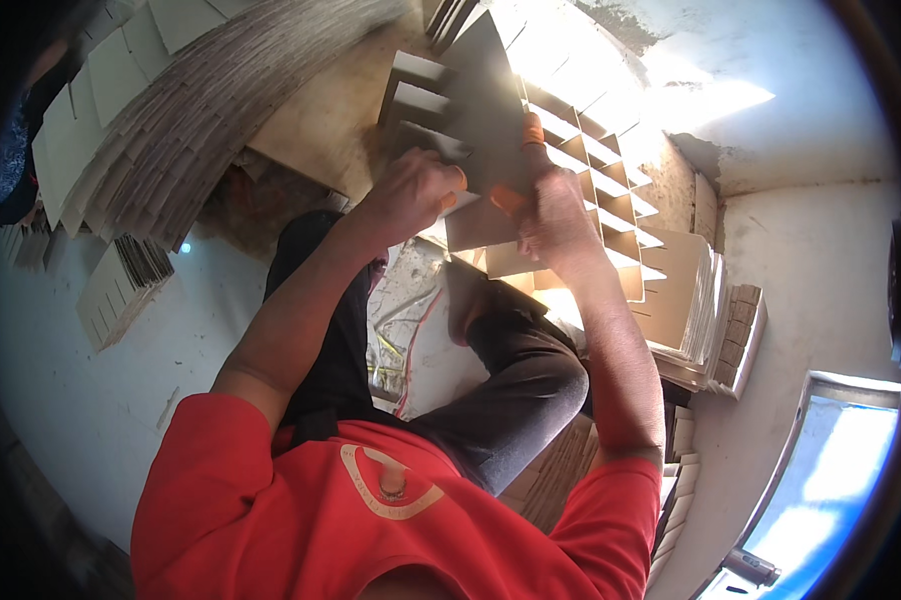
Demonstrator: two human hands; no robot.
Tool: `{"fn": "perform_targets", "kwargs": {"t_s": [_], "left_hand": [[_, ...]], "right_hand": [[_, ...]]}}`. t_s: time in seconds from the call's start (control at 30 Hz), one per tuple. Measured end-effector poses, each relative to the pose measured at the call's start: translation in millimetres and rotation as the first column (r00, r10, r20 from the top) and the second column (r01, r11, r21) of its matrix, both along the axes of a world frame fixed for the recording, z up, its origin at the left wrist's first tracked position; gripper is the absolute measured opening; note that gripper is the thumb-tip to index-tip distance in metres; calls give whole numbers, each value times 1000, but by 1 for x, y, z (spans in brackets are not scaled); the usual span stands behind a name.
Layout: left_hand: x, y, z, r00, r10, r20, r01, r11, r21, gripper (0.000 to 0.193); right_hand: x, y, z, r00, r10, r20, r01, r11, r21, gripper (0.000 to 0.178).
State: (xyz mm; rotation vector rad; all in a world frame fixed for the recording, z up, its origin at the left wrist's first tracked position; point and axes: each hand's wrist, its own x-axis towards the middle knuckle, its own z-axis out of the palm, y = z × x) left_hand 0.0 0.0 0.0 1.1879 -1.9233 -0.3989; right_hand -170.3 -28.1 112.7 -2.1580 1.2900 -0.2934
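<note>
My left hand (416, 190) grips the left edge of a slotted cardboard strip (486, 110) that stands upright in a cardboard grid divider (591, 160). My right hand (551, 205), with orange tape on the thumb and a fingertip, pinches the same strip on its right edge. The strip crosses several parallel cardboard partitions that run off to the right in bright sunlight. My legs in dark trousers lie below the grid.
A fanned stack of slotted cardboard strips (161, 110) lies at the upper left, with a smaller bundle (126, 285) below it. More stacked cardboard sheets (706, 310) sit at the right. A pale concrete floor (101, 400) spreads at the left. A window frame (831, 470) shows at the lower right.
</note>
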Motion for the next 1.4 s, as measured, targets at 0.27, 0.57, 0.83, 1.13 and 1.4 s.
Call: {"fn": "perform_targets", "kwargs": {"t_s": [0.27, 0.57, 0.83, 1.13, 1.4], "left_hand": [[5, -2, -3, 999, -3, -41, 3, 1000, -7, 14], [2, -1, 1, 999, -19, -41, 20, 1000, 5, 13], [-1, -3, 0, 1000, -12, -20, 12, 999, -39, 11], [0, -7, -1, 998, -39, -49, 38, 999, -27, 11], [-1, -8, -1, 999, -19, -44, 17, 999, -39, 11]], "right_hand": [[6, 10, 0, 999, 39, -9, -40, 995, -91, 71], [9, 20, -3, 996, 44, -79, -58, 981, -188, 77], [9, 14, -2, 999, 36, 0, -36, 996, -87, 66], [4, 9, 5, 999, 39, 34, -37, 998, -59, 65], [4, 4, -9, 999, 1, 32, 2, 996, -94, 63]]}}
